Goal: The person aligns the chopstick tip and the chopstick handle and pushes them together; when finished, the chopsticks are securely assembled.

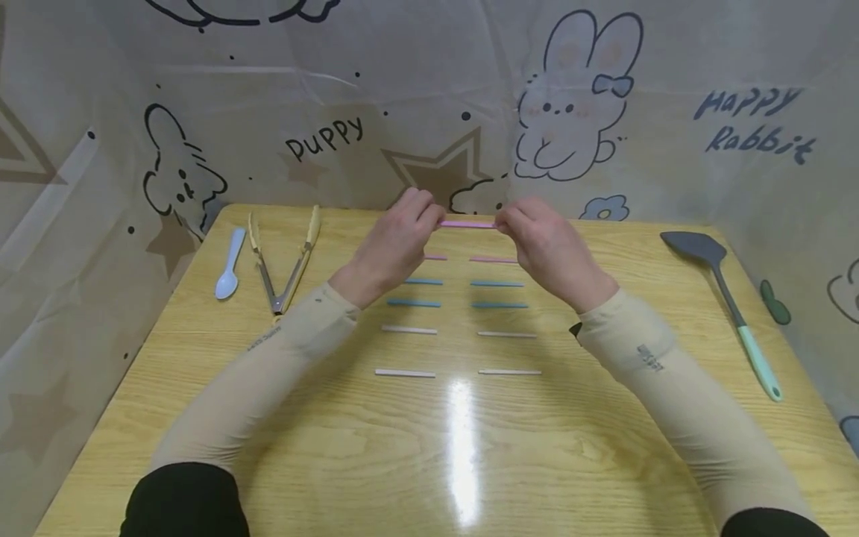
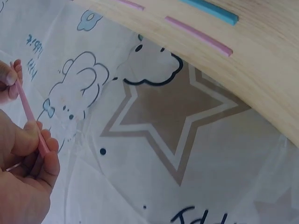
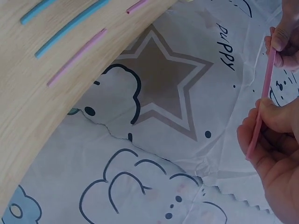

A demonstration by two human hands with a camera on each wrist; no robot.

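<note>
A thin pink stick [image 1: 467, 224] is stretched level between both hands, above the far edge of the table. My left hand [image 1: 392, 242] pinches its left end and my right hand [image 1: 553, 250] pinches the right end. In the left wrist view, thumb and curled fingers grip the pink stick [image 2: 28, 107]; the right wrist view shows the same hold on the pink stick [image 3: 267, 86]. Below the hands lie two columns of short sticks: pink sticks [image 1: 493, 259] at the back, blue sticks [image 1: 499, 305] in the middle, white sticks [image 1: 405, 373] nearest me. The left hand partly hides some.
To the left on the wooden table [image 1: 429, 447] are a pale blue spoon [image 1: 228, 280] and spread tongs [image 1: 285, 280]. A spatula [image 1: 728, 291] with grey blade and mint handle lies on the right. A printed cloth [image 1: 429, 89] hangs behind the table.
</note>
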